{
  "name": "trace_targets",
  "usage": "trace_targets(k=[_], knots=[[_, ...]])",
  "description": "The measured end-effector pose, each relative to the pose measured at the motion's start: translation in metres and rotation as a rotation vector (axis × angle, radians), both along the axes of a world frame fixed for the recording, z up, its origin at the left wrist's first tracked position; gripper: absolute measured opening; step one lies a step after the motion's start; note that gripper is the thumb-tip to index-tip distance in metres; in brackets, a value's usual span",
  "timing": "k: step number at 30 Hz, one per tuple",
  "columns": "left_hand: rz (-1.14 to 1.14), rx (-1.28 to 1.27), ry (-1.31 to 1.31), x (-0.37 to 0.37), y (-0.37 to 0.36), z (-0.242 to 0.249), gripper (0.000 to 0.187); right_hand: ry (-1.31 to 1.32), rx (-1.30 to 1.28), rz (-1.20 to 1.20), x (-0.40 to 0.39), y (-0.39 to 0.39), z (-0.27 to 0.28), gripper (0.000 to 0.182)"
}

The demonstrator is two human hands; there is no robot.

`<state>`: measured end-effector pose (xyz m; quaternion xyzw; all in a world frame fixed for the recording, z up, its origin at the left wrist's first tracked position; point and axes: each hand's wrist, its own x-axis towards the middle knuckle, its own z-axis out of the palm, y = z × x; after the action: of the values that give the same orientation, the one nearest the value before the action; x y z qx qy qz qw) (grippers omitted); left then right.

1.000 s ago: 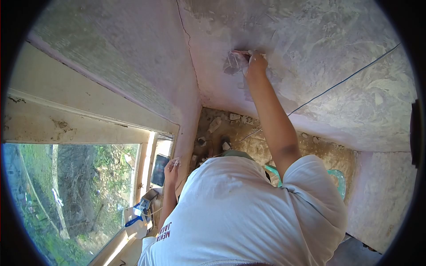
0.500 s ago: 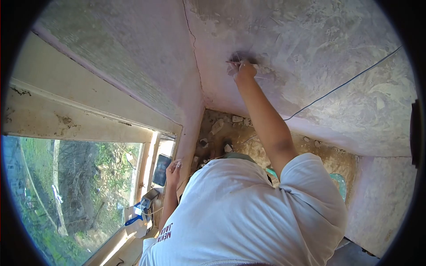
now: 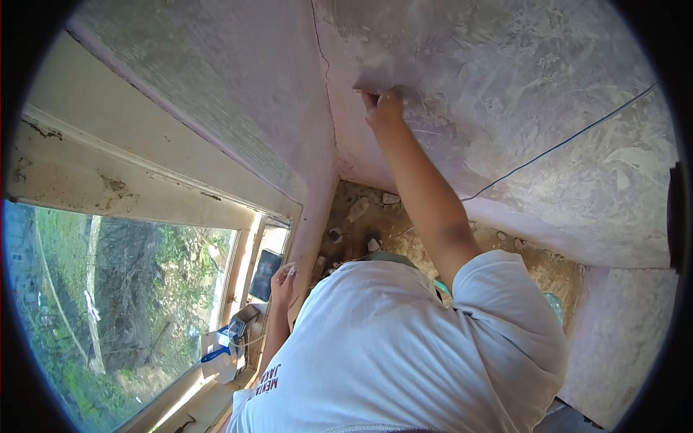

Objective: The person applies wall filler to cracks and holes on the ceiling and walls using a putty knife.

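Observation:
High on the plastered wall [image 3: 520,108], my right hand [image 3: 382,107] presses its closed fingers against the surface. They grip something thin that I cannot make out, and a dark shadow lies around it. Low at the left, my left hand [image 3: 284,280] is held beside the window frame, its fingers curled together and their tips whitish. Whether it holds something small is too unclear to tell. A dark flat device [image 3: 266,274] leans just behind it on the sill.
A window [image 3: 123,303] fills the lower left. On its ledge are a blue-handled tool [image 3: 216,354] and a metal-coloured item [image 3: 244,315]. A dark cable [image 3: 563,138] crosses the wall. Stone rubble [image 3: 357,209] lies below, and a crack [image 3: 328,79] runs near the corner.
My right hand has moved a little left and up along the wall. The view has shifted slightly; my left hand stays beside the window frame.

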<state>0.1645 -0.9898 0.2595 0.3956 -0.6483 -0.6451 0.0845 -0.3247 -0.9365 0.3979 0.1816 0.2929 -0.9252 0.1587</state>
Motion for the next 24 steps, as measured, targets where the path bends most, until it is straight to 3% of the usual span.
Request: trace_targets(k=[1,3,5,7,9,11,13,15,19,24], knots=[[0.010,0.005,-0.009,0.000,0.000,0.005,0.024,0.133,0.061,0.139,-0.031,-0.002,-0.001,0.024],[0.028,-0.009,-0.013,0.001,-0.002,0.009,0.024,0.862,0.585,0.485,-0.113,-0.003,-0.010,0.027],[0.041,-0.010,-0.006,0.005,-0.003,0.009,0.024,0.168,-0.006,0.309,-0.085,0.000,0.090,0.029],[0.049,0.002,0.010,0.008,-0.003,0.005,0.025,0.070,-0.123,0.166,-0.053,0.013,0.154,0.031],[0.059,-0.008,-0.007,0.009,0.001,0.008,0.025,0.214,-0.141,0.148,-0.020,0.021,0.190,0.033],[0.066,0.003,0.021,0.007,0.003,0.007,0.025,0.863,0.049,0.238,0.003,0.034,0.156,0.030],[0.081,0.008,0.018,0.012,0.004,-0.006,0.025,0.585,-0.297,0.253,0.049,0.042,0.153,0.031],[0.090,0.012,0.026,0.017,0.007,-0.012,0.024,0.350,-0.151,0.251,0.064,0.039,0.124,0.028],[0.103,0.026,0.059,0.021,0.010,-0.014,0.024,0.048,0.022,0.049,0.018,0.017,0.008,0.025],[0.119,0.020,0.067,0.023,0.009,-0.018,0.024,0.031,-0.009,0.077,-0.006,0.000,0.033,0.023]])
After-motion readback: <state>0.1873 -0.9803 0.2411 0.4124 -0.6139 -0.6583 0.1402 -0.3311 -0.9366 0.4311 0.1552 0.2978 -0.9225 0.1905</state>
